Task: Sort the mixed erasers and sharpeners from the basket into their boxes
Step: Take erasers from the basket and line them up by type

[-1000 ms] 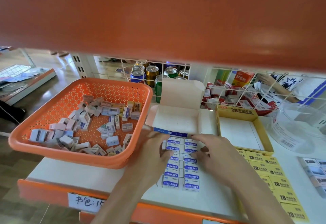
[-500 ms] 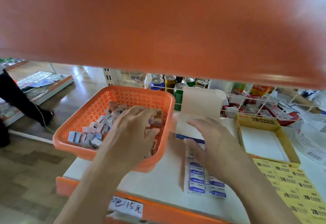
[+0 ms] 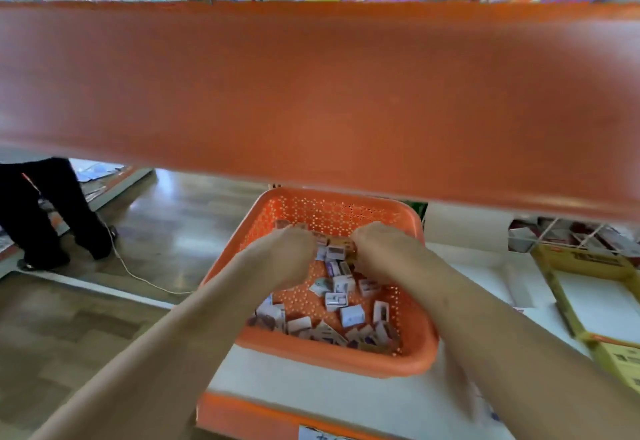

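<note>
Both hands in the orange basket, on the white shelf.

Left hand and right hand are knuckles-up over the far end of the pile of small boxed erasers and sharpeners; fingers curl down out of sight, so grip can't be told. Yellow box sits right, apart from the basket.

This is a shop: orange display shelf at 12 o'clock, a handwritten price label at 6 o'clock, boxed goods at 3 o'clock.
</note>
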A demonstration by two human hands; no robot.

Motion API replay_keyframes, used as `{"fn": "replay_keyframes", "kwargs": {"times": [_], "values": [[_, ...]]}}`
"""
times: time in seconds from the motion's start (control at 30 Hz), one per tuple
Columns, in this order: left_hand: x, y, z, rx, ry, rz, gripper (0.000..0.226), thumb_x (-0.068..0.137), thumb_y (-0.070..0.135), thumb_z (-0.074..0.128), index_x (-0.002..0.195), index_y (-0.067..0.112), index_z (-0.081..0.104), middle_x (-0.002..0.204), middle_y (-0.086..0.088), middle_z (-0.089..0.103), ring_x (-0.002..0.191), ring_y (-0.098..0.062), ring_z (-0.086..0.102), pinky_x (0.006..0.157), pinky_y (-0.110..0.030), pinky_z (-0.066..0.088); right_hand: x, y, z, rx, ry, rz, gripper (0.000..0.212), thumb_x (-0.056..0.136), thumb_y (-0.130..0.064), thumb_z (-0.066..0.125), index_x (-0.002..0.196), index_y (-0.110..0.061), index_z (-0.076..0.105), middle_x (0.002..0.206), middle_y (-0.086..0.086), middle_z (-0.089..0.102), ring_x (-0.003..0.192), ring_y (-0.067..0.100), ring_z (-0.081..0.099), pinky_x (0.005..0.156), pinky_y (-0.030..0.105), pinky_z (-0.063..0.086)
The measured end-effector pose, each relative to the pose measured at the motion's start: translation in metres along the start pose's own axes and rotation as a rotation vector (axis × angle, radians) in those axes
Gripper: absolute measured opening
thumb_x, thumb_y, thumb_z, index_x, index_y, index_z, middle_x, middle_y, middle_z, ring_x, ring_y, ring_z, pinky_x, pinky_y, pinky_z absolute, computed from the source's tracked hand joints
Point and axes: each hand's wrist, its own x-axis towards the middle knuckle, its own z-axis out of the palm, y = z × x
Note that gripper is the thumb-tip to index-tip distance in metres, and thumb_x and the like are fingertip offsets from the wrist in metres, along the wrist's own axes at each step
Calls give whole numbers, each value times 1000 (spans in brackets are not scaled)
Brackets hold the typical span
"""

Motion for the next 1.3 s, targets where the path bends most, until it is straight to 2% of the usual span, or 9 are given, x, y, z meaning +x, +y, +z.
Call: {"fn": "replay_keyframes", "kwargs": {"times": [0.37, 0.47, 0.6, 0.77, 0.87, 0.93, 1.1, 1.2, 1.3], "values": [[28, 25, -5, 38, -49, 206, 48, 91, -1, 50, 133, 22, 48, 109, -3, 61, 70, -17, 56, 51, -27, 45, 3, -5, -3, 21, -40, 123, 29, 88, -15, 64, 114, -5, 56, 109, 11, 63, 81, 21, 58, 68, 22, 46], [30, 21, -3, 93, -57, 299, 56, 92, -2, 44, 136, 33, 49, 124, 1, 58, 70, -13, 54, 61, -27, 50, -9, -7, -11, 47, 66, 117, 19, 90, -9, 59, 108, -8, 55, 96, 6, 59, 79, 19, 53, 66, 27, 44], [33, 29, 2, 141, -99, 312, 45, 95, 3, 48, 134, 24, 53, 134, 0, 52, 103, -18, 58, 80, -27, 50, -35, 7, -21, 260, 230, 212, 21, 98, -21, 42, 108, -13, 59, 98, 5, 63, 91, 22, 60, 81, 35, 50], [27, 18, -10, -84, -23, 319, 21, 92, 28, 61, 113, 23, 57, 99, 11, 52, 83, -6, 51, 70, -20, 42, -87, 32, -28, 669, 296, 365, 29, 94, -40, 52, 90, -16, 67, 85, 2, 68, 65, 9, 53, 62, 22, 41], [17, 15, -21, -222, -12, 330, 8, 92, 23, 58, 99, 25, 54, 95, 8, 55, 78, -9, 52, 68, -19, 42, -105, 45, -17, 1029, 522, 326, 5, 86, -20, 68, 82, -18, 69, 77, -1, 73, 72, 13, 69, 76, 32, 57], [4, 23, -27, -375, 18, 375, 13, 91, 21, 59, 96, 32, 54, 90, 8, 60, 74, -11, 56, 64, -22, 44, -115, 52, -9, 1165, 552, 309, 9, 84, -14, 69, 81, -22, 68, 72, -1, 73, 68, 14, 71, 69, 26, 57], [-33, 63, -35, -640, 169, 494, 32, 92, 18, 59, 104, 48, 56, 72, 6, 66, 50, -3, 53, 46, -21, 43, -139, 73, 7, 1219, 543, 310, 14, 83, -4, 68, 86, -17, 67, 63, -1, 61, 60, 18, 67, 55, 17, 49], [-46, 92, -31, -759, 203, 551, 29, 92, 13, 58, 90, 42, 57, 75, 9, 69, 60, -14, 68, 52, -36, 56, -153, 91, 15, 1247, 548, 329, 23, 80, 7, 67, 77, -16, 66, 70, 12, 52, 59, 24, 61, 57, 25, 53], [-57, 122, -24, -864, 203, 581, 32, 94, 13, 48, 99, 44, 54, 86, 10, 64, 61, -11, 70, 50, -23, 47, -169, 106, 22, 1268, 490, 318, 10, 78, 2, 72, 78, -7, 67, 59, 10, 56, 51, 20, 57, 53, 28, 51]]}}
